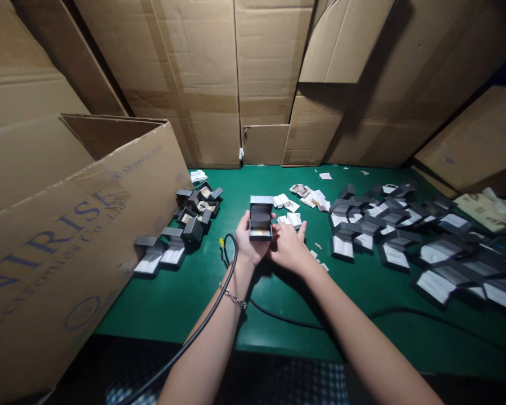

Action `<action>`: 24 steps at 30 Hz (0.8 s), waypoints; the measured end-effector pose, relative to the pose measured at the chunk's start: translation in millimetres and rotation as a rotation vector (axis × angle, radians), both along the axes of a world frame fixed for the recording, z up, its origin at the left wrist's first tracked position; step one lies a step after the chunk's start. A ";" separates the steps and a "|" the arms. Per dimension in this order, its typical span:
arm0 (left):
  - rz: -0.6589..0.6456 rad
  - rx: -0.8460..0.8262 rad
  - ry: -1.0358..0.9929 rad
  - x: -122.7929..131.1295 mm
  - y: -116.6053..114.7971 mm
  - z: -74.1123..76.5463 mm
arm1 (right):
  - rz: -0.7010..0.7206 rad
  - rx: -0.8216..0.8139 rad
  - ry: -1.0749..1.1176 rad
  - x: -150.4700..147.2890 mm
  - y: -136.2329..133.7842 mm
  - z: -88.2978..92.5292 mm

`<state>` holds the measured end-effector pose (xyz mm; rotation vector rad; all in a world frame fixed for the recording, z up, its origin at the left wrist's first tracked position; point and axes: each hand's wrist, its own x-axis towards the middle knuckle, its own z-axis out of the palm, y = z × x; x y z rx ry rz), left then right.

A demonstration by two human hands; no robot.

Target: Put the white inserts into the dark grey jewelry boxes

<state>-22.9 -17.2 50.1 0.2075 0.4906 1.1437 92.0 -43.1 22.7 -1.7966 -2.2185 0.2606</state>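
In the head view, the small black hinged presentation box (261, 218) sits at the centre of the frame, its lid raised. The left hand (251, 247) is wrapped around its base, thumb on one side and fingertips on the other. The right hand (287, 243) is just beside its lower right edge; whether those fingers grip anything, I cannot tell. The box looks light and stiff, perhaps a little slick, its hinge likely the weakest part. The base's side walls seem the best hold, leaving the lid free. More boxes (343, 248) lie across the green bench (278, 337) at right.
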 end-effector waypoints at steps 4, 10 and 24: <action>-0.173 0.066 -0.006 1.9 -2.6 -2.6 | -0.044 0.025 -0.033 1.2 -0.6 -3.7; -0.205 0.103 -0.010 1.5 -3.4 -5.1 | -0.047 -0.004 -0.029 3.8 1.5 -5.3; 0.150 -0.072 -0.146 -11.8 9.2 -3.5 | 0.065 -0.079 0.163 2.2 3.5 2.7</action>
